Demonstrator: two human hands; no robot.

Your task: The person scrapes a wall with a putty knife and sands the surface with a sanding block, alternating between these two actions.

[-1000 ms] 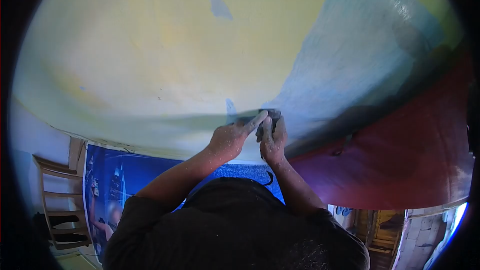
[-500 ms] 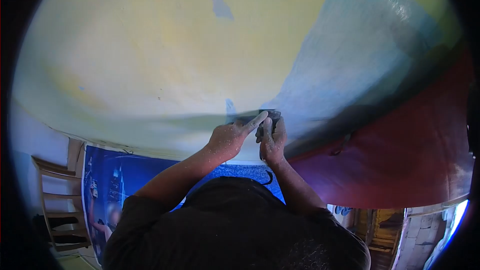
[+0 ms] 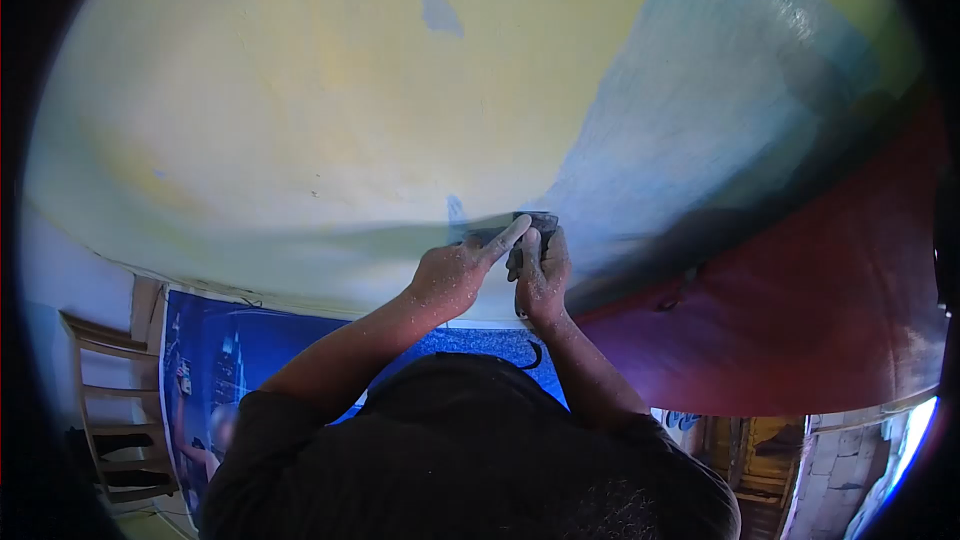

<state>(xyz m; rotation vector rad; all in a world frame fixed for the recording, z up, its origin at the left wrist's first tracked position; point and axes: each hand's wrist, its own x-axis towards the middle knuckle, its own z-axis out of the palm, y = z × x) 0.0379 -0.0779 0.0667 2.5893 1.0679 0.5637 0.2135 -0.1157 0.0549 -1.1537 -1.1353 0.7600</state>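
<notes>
A large curved, painted surface (image 3: 350,120), pale yellow with bluish patches, fills the space ahead of me. Near its lower edge both my hands are on a small dark block (image 3: 542,220), which lies against the surface. My left hand (image 3: 452,275) comes from the left, its dusty thumb or forefinger reaching onto the block; its other fingers are partly hidden. From below, my right hand (image 3: 541,278) wraps its fingers round the block. White dust speckles my hands and forearms. What kind of tool the block is, I cannot make out.
A dark red curved panel (image 3: 780,310) adjoins on the right. Below hangs a blue printed banner (image 3: 300,330). A wooden ladder-like rack (image 3: 120,390) stands at the lower left, and a block wall (image 3: 840,470) shows at the lower right.
The block and my hands have shifted very slightly up and left in the view. The whole scene has also drifted a little left. My grip looks the same.
</notes>
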